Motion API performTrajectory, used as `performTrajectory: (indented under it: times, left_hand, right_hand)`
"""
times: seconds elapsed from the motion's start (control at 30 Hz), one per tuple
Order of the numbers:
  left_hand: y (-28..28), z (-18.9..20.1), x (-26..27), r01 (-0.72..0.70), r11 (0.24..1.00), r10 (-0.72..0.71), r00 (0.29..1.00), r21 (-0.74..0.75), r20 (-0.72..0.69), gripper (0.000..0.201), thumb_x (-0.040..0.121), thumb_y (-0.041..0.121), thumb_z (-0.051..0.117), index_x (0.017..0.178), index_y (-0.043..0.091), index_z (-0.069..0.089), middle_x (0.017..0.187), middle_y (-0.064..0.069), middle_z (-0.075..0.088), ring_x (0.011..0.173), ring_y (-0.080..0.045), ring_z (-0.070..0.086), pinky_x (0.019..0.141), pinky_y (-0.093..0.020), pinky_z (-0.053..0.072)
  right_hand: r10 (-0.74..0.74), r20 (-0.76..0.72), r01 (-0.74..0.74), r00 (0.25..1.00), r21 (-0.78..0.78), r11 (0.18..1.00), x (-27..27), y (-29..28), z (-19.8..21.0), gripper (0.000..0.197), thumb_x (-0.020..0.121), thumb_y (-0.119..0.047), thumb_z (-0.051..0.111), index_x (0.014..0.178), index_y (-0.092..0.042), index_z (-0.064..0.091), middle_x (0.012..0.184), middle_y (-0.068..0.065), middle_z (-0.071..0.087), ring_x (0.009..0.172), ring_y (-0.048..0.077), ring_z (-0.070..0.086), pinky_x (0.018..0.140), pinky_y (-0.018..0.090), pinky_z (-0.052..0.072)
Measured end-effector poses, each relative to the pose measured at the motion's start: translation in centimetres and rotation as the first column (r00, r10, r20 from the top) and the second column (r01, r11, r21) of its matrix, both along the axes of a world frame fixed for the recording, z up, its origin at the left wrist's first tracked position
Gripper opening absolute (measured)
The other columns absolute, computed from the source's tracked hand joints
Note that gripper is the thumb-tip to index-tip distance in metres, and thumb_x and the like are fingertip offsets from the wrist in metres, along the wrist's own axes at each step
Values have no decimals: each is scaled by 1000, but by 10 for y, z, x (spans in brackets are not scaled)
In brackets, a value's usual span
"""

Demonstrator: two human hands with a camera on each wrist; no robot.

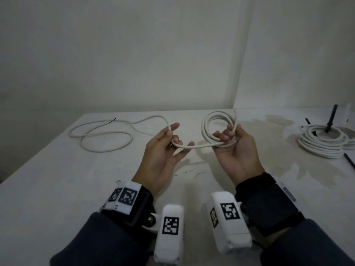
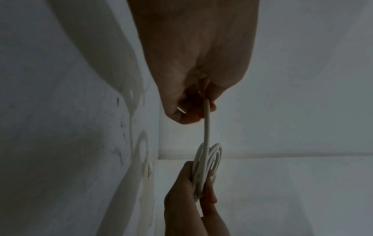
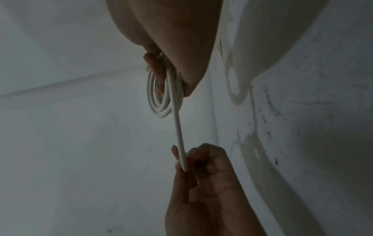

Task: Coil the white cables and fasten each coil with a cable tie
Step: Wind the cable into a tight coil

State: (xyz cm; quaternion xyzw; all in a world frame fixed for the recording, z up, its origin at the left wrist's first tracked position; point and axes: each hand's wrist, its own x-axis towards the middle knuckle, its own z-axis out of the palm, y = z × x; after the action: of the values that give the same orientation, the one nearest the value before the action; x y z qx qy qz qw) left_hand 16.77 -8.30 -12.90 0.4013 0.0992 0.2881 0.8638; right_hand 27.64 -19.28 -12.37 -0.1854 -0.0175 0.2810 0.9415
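Note:
My right hand (image 1: 229,136) grips a partly wound coil of white cable (image 1: 213,120), held upright above the white table (image 1: 57,189). From the coil a straight run of cable (image 1: 199,146) crosses to my left hand (image 1: 172,136), whose fingers curl round it. Beyond the left hand the loose cable tail (image 1: 99,135) lies in wide loops on the table at the left. In the left wrist view the cable (image 2: 207,127) runs from my left hand to the coil (image 2: 203,167). In the right wrist view the coil (image 3: 163,95) hangs from my right fingers.
A finished white coil (image 1: 322,144) lies at the far right of the table, with black cable ties (image 1: 348,160) and a black rod-shaped thing (image 1: 331,118) beside it. A short black tie (image 1: 112,120) lies near the loose tail. Walls meet in the corner behind the table.

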Motion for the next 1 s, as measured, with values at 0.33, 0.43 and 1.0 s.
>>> performTrajectory:
  times: [0.33, 0.43, 1.0]
  left_hand:
    - [-12, -4, 1, 195, 944, -124, 956, 265, -265, 25, 99, 4, 40, 107, -1, 63, 49, 4, 44, 44, -6, 50, 51, -15, 48]
    - [-6, -5, 1, 48, 960, 16, 975, 277, -224, 25, 100, 6, 42, 110, 0, 63, 50, 4, 43, 45, -5, 46, 51, -17, 48]
    - [9, -9, 1, -299, 810, 408, 905, 505, -118, 27, 97, 10, 50, 119, 13, 65, 78, 2, 61, 77, -9, 58, 77, -26, 53]
  right_hand:
    - [-48, -24, 46, 999, -67, 997, 11, -8, 2, 40, 104, -27, 33, 69, -12, 47, 42, -5, 35, 35, 9, 31, 58, 23, 43]
    - [3, 18, -1, 1000, -139, 990, 8, -4, -1, 40, 104, -31, 35, 71, -12, 48, 43, -5, 34, 35, 9, 30, 57, 23, 42]
    - [494, 340, -221, 800, -598, 770, -24, 3, 3, 32, 96, -33, 52, 76, -8, 51, 47, -6, 24, 37, 7, 25, 45, 22, 40]
